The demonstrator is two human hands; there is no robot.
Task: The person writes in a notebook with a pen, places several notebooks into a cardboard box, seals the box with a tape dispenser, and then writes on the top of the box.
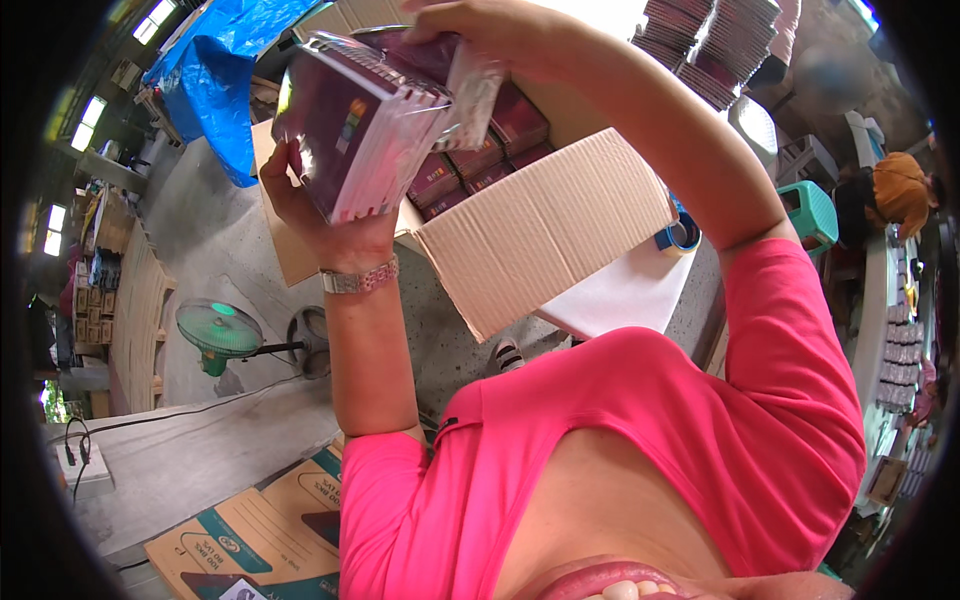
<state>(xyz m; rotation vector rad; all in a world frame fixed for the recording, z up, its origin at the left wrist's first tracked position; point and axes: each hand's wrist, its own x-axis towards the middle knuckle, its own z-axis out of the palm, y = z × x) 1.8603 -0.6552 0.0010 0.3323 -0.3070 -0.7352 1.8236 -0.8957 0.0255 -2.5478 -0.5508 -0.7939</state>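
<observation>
My left hand (pixel 325 220), a metal watch at its wrist, is closed around the lower left side of a clear-wrapped pack of purple notebooks (pixel 345 130). A second wrapped notebook pack (pixel 472 105) stands tilted against its right side, with my right hand (pixel 480 25) over its top; the right fingertips are partly cut off by the upper edge. Both packs are held above an open cardboard box (pixel 550 230). Inside the box, more purple notebook packs (pixel 470 165) sit in rows, partly hidden by the raised near flap.
Under the box is a white-topped table (pixel 620 300), with a blue tape roll (pixel 682 235) beside the box. A green fan (pixel 220 328) stands at left, printed cartons (pixel 240 540) lower left. A blue tarp (pixel 205 95), stacked notebooks (pixel 710 45), a teal stool (pixel 810 215) and another person (pixel 900 195) surround the area.
</observation>
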